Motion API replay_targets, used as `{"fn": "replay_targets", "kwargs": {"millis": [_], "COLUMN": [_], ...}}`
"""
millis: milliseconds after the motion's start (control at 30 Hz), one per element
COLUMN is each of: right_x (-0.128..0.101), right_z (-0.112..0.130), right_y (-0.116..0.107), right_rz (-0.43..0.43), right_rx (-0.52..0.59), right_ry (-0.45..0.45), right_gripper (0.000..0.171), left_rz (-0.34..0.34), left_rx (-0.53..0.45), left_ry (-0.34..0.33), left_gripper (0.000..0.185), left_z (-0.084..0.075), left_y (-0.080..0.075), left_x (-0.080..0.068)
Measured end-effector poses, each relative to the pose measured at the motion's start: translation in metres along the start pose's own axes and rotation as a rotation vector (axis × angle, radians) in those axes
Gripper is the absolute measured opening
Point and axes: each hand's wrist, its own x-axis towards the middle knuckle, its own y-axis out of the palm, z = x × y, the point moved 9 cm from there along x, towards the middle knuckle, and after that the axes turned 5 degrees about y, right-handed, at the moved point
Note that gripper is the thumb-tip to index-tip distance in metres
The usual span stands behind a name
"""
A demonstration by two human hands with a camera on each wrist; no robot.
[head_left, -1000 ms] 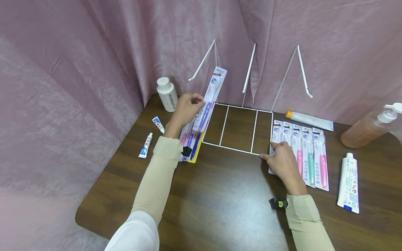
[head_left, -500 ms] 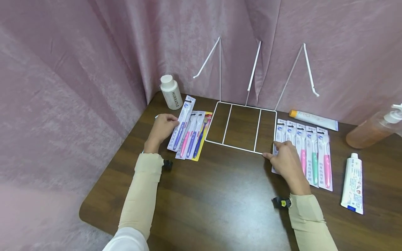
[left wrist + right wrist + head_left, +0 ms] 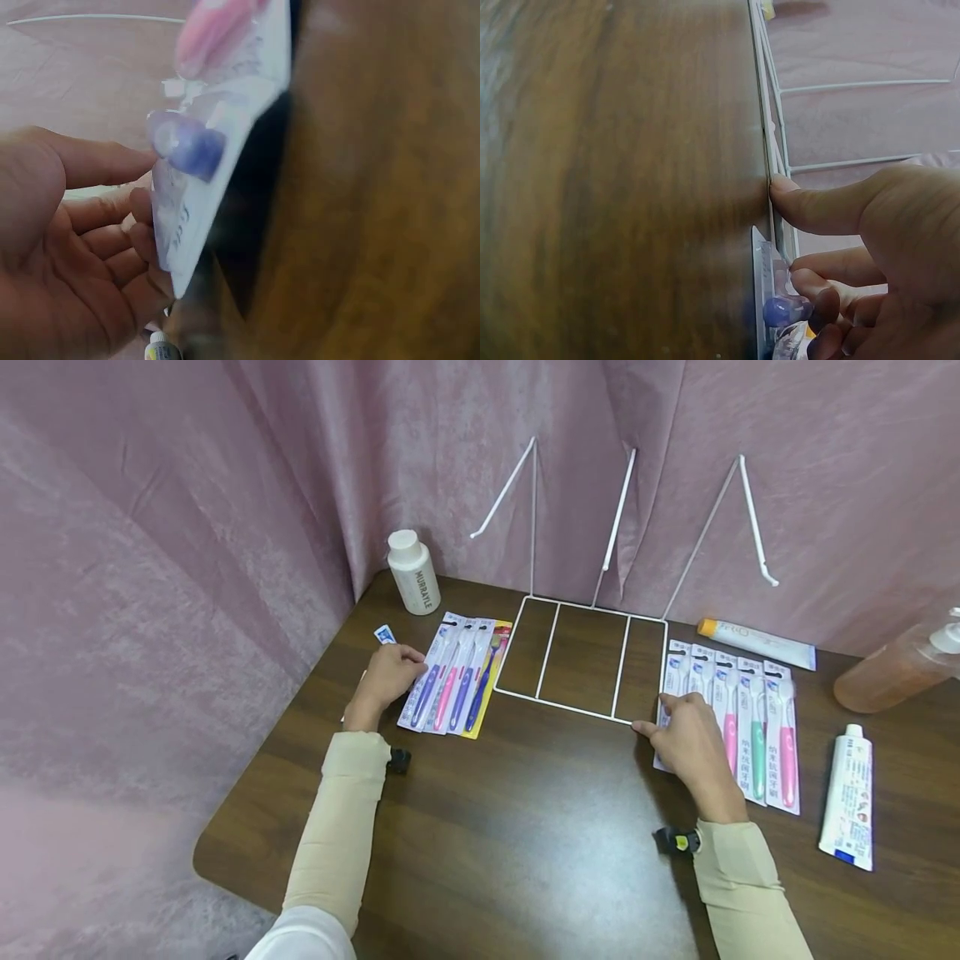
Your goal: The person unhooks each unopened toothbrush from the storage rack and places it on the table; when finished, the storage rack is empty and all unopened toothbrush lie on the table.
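My left hand [image 3: 390, 679] pinches the left edge of a packaged purple toothbrush [image 3: 429, 689]. That pack lies leftmost in a row with a pink one [image 3: 447, 693], another purple one [image 3: 465, 693] and a yellow-backed blue one [image 3: 483, 693]. In the left wrist view, thumb and fingers meet at the purple toothbrush pack [image 3: 191, 157]. My right hand [image 3: 692, 743] holds the front right corner of a white wire rack [image 3: 573, 705], thumb on the front bar. Partly beneath this hand lies a second row of packaged toothbrushes [image 3: 757, 735], pink and green handles showing.
A white bottle [image 3: 415, 578] stands at the back left, with a small toothpaste tube [image 3: 385, 635] before it. An orange-capped tube [image 3: 761, 643], a pump bottle [image 3: 885, 668] and a white toothpaste tube [image 3: 849, 797] are at the right. Three wire hooks [image 3: 621, 514] rise at the back.
My left hand has brought the purple toothbrush pack left and down from the rack's left side to the end of the left row. The right hand stays at the rack's corner.
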Motion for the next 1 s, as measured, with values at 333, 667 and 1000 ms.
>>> {"fn": "replay_targets", "kwargs": {"millis": [333,667,1000], "right_x": [-0.002,-0.007,0.001], "right_z": [0.0,-0.003,-0.009], "right_y": [-0.002,-0.002,0.008], "right_rz": [-0.011,-0.026,-0.049], "right_rx": [0.01,0.016,0.016], "right_ry": [-0.005,0.012,-0.003], "right_gripper": [0.073,0.072,0.071], "left_rz": [0.011,0.009,-0.023], "left_rx": [0.005,0.044,-0.03], "left_ry": [0.021,0.078,0.092], "left_gripper": [0.026,0.023,0.03], "left_z": [-0.039,-0.039,-0.077], "left_y": [-0.004,0.001,-0.011], "left_x": [-0.033,-0.027,-0.068]}}
